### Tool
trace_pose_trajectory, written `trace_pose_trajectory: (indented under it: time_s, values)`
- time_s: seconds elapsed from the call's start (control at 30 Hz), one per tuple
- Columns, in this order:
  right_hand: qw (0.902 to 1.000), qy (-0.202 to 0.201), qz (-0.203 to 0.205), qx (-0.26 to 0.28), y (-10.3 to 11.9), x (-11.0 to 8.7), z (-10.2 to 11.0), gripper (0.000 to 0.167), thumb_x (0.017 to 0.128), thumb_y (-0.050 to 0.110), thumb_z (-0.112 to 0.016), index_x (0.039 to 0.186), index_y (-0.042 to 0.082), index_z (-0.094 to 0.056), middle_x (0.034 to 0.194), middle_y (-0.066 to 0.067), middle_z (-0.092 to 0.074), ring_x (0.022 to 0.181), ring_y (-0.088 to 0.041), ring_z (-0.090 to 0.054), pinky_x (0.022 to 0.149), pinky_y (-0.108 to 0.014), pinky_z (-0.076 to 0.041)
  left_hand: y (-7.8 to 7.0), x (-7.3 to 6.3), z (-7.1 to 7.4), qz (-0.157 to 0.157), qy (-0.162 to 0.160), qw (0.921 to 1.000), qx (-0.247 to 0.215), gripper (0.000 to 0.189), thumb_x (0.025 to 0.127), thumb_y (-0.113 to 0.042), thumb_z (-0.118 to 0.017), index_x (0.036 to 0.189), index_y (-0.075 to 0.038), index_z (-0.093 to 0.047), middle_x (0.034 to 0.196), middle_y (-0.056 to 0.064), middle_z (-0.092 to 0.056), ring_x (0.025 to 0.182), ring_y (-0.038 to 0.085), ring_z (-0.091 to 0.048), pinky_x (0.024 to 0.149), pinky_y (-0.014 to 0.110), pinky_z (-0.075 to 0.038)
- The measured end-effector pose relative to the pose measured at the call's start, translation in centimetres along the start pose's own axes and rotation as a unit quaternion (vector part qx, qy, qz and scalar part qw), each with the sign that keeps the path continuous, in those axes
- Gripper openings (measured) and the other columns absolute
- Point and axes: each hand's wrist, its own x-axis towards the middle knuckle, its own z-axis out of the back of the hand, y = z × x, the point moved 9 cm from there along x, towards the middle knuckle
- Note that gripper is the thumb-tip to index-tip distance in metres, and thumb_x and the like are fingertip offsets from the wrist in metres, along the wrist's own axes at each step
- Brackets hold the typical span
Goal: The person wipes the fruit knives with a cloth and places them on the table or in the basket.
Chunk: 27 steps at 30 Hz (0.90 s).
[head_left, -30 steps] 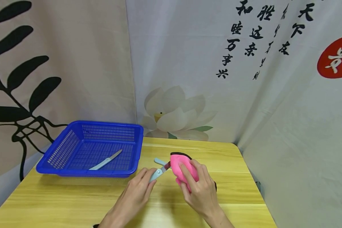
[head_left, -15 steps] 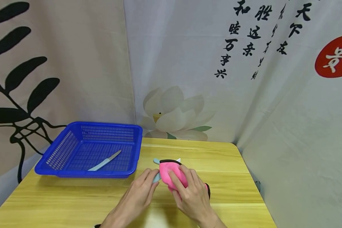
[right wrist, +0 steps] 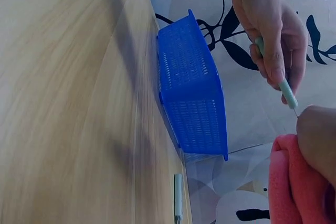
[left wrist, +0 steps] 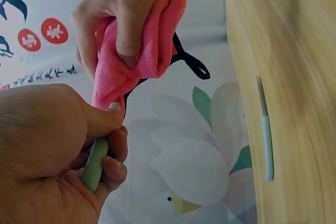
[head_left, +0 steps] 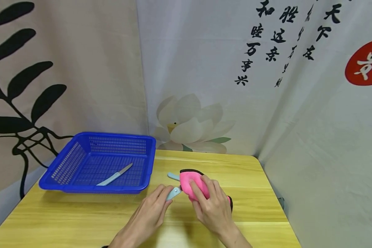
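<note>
My left hand (head_left: pixel 147 210) grips a small knife (head_left: pixel 173 193) by its pale blue-green handle, above the table. The blade is almost wholly hidden by a pink cloth (head_left: pixel 189 182) with black edging. My right hand (head_left: pixel 215 210) pinches this folded cloth around the blade, close to the handle. In the left wrist view the cloth (left wrist: pixel 152 51) hangs in thick folds, a black loop at its edge. Behind the cloth lies a second knife (head_left: pixel 173 176) on the table, its blade covered in the head view; the left wrist view shows this table knife (left wrist: pixel 266 145) whole.
A blue plastic basket (head_left: pixel 124 135) stands at the left back of the wooden table (head_left: pixel 80 220). Inside it lies another knife (head_left: pixel 114 175) with a pale handle. A printed curtain (head_left: pixel 198 69) hangs behind the table and along its right side.
The cloth first slid left along the blade up to the handle, then shifted slightly back right. A second ago much of the stained blade showed; now only a sliver does. The left hand barely moved.
</note>
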Motion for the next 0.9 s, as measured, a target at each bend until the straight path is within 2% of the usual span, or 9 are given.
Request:
trace_pose_trajectory:
  time_s: [0.3,0.5,0.63,0.77,0.83,0.9]
  values:
    - [0.9998,0.005,-0.016,-0.011,-1.8,-0.4,-0.4,0.038,0.115,0.032,-0.055,0.136,0.013,-0.080,0.127,-0.025,-0.071,0.091,-0.031,-0.060,0.066,-0.038,-0.058,0.3,-0.4,0.0,0.009,0.010,0.9998,-0.013,0.037,0.101,-0.001,-0.080,0.136,-0.004,-0.070,0.100,-0.005,-0.063,0.081,-0.003,-0.047,0.066,0.017,-0.053]
    - [0.9991,0.017,-0.034,-0.017,-3.3,-0.7,-0.8,0.037,0.115,0.032,-0.054,0.135,0.012,-0.080,0.128,-0.026,-0.071,0.089,-0.031,-0.059,0.064,-0.038,-0.057,0.2,-0.5,0.0,0.001,0.006,1.0000,-0.008,0.036,0.099,-0.001,-0.081,0.134,-0.002,-0.071,0.098,-0.006,-0.062,0.080,-0.003,-0.045,0.066,0.015,-0.052]
    - [0.9975,0.035,-0.060,-0.012,-4.7,-0.9,-0.7,0.035,0.105,0.026,-0.068,0.136,0.013,-0.079,0.131,-0.027,-0.070,0.091,-0.033,-0.060,0.063,-0.040,-0.058,0.5,-0.5,-0.4,0.013,0.027,0.9994,-0.016,0.034,0.102,-0.003,-0.079,0.135,-0.004,-0.071,0.099,-0.006,-0.062,0.081,-0.003,-0.045,0.068,0.016,-0.053]
    - [0.9950,0.044,-0.090,-0.004,-5.7,-0.9,-0.3,0.049,0.090,0.019,-0.081,0.139,0.014,-0.078,0.133,-0.026,-0.069,0.094,-0.034,-0.062,0.062,-0.042,-0.059,0.9,-0.5,-0.7,0.031,0.043,0.9984,-0.018,0.034,0.103,-0.003,-0.078,0.136,-0.003,-0.071,0.102,-0.005,-0.065,0.081,-0.003,-0.047,0.068,0.016,-0.055]
    - [0.9951,0.040,-0.091,0.000,-5.6,-0.8,0.1,0.050,0.089,0.019,-0.080,0.139,0.013,-0.078,0.132,-0.026,-0.069,0.095,-0.034,-0.062,0.061,-0.042,-0.059,1.0,-0.5,-0.6,0.036,0.042,0.9983,-0.016,0.036,0.102,-0.002,-0.079,0.137,-0.002,-0.072,0.103,-0.004,-0.066,0.081,-0.003,-0.047,0.067,0.016,-0.055]
    - [0.9958,0.037,-0.083,0.006,-5.1,-0.6,0.3,0.043,0.097,0.022,-0.074,0.138,0.013,-0.078,0.131,-0.026,-0.069,0.095,-0.034,-0.063,0.061,-0.042,-0.060,1.1,-0.4,-0.6,0.039,0.040,0.9983,-0.014,0.036,0.102,-0.002,-0.079,0.137,-0.001,-0.072,0.103,-0.003,-0.067,0.080,-0.002,-0.048,0.066,0.016,-0.054]
